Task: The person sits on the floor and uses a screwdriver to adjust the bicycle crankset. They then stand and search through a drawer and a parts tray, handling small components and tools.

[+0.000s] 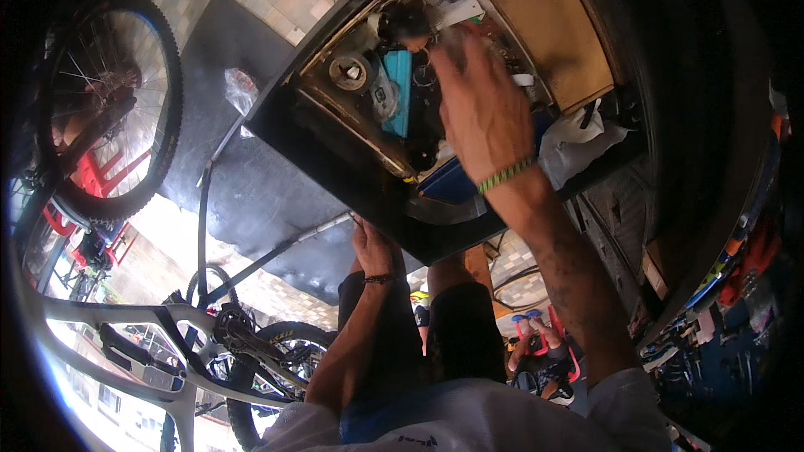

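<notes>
My right hand (486, 109), with a green braided band at the wrist, reaches over a dark open drawer (335, 177) filled with small things. Its fingers point down among them, apart but blurred at the tips; no held thing shows. Beside them lie a turquoise flat case (397, 92), a roll of tape (348, 73) and a clear plastic piece (384, 99). My left hand (373, 249) is curled below the drawer's near left corner, next to the end of a thin tube (310, 233). What its fingers close on is partly hidden.
A bicycle wheel (113, 105) stands at the left, a pale bike frame (167, 322) at the lower left. A black mat (226, 59) covers part of the tiled floor. White plastic wrap (578, 146) lies by the drawer's right side. Another person (548, 364) sits low behind my legs.
</notes>
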Motion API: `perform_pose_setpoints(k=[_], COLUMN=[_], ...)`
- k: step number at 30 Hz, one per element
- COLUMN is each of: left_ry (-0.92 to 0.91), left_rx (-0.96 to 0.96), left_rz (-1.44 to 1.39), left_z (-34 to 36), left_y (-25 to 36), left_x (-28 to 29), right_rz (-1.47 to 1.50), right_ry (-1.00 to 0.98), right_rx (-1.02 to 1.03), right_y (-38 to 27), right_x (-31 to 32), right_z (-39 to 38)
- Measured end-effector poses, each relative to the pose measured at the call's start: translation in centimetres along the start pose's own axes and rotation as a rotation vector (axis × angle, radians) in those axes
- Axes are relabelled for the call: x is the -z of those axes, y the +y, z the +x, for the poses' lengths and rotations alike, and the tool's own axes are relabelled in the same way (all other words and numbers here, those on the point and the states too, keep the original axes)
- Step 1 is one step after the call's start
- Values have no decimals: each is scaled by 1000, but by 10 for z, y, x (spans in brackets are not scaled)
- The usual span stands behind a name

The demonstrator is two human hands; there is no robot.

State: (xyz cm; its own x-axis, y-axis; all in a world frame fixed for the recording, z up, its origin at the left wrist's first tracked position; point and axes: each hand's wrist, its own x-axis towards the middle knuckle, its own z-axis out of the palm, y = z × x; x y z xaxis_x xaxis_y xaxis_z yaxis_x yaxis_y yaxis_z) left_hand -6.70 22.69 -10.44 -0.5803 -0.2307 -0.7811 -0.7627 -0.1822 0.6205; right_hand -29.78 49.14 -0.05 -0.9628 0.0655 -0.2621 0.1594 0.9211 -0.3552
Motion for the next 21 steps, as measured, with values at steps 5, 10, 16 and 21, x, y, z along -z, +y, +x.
perform_pose_setpoints(k=[5,10,16,21], left_ry=[-52,-106,-100,-115], left_rx=[33,-11,-79,-126], left_rz=[-105,6,150,237], left_z=[3,14,15,13], left_y=[-1,-14,-13,-8], left_x=[-6,11,14,8], right_rz=[15,44,55,-27], right_ry=[-76,-146,-103,-129], right_rx=[129,105,10,30], right_y=[-1,-8,-19,-21], right_x=[5,11,7,6], right_z=[-43,-45,-32,-30])
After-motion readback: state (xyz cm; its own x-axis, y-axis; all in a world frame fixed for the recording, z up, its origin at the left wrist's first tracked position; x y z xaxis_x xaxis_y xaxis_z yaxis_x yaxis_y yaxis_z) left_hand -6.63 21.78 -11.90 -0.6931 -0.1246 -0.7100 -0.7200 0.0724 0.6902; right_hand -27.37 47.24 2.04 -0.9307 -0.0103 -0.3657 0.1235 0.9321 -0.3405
